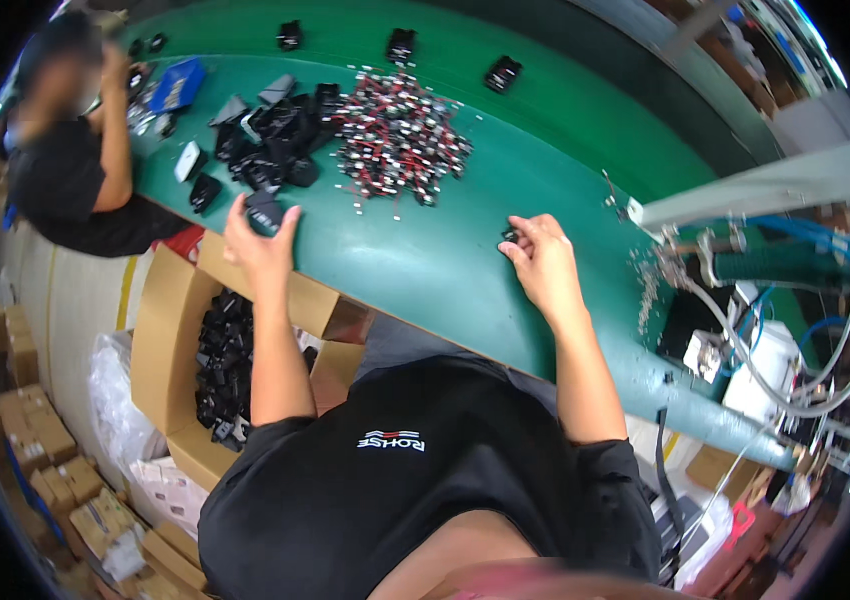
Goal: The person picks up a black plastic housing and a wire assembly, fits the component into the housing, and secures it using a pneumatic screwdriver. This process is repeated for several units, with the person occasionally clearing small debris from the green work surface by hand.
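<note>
At the table's near left edge, my left hand (263,250) has thumb and fingers spread to either side of a black plastic housing (265,212). Whether they touch it cannot be made out. My right hand (545,262), farther right over the green table (405,270), pinches a small black part (510,236) between thumb and fingertips; its exact kind is too small to tell. Beyond my left hand lies a heap of black housings (270,140). To its right is a large pile of short red and black wires with white connectors (400,140).
Several black units (401,45) sit on the green belt behind. A co-worker (70,170) is at the far left by a blue bin (177,85). An open carton (170,350) of black parts stands below the table. A metal fixture with hoses (745,200) is at right.
</note>
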Demonstrator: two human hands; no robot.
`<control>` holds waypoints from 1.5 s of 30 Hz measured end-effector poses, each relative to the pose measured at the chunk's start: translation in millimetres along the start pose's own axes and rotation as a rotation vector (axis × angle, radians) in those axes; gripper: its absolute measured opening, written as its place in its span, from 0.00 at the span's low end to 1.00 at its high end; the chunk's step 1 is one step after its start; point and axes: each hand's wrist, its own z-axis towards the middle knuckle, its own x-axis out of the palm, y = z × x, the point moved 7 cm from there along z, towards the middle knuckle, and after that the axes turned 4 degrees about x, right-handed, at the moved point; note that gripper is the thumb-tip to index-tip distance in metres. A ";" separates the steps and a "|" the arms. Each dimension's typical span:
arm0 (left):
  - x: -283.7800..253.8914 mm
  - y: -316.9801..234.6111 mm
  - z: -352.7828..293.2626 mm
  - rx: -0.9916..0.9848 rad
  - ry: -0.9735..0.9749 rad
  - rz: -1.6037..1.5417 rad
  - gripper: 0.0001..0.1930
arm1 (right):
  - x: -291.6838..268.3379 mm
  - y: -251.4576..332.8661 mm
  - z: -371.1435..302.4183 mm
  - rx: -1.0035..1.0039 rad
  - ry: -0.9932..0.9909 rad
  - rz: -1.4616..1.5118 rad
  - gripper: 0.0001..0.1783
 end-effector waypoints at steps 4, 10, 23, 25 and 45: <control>-34.7 -30.8 -9.1 0.124 0.090 -0.282 0.45 | -6.2 4.6 -21.3 -0.069 0.037 0.009 0.15; -3.7 -92.6 -59.4 -0.269 0.482 -1.342 0.42 | -8.3 2.9 -27.8 -0.062 0.068 -0.015 0.15; 57.0 -210.3 -134.4 -0.395 1.201 -1.378 0.45 | -25.2 -19.4 -75.6 0.280 -0.050 0.706 0.08; 59.8 -220.1 -134.1 -0.057 1.175 -1.208 0.47 | -30.0 -23.5 -80.1 0.341 -0.072 0.805 0.06; 49.0 -272.1 -140.9 0.496 0.991 -0.782 0.46 | -57.6 53.8 -96.9 -0.235 -0.196 0.086 0.13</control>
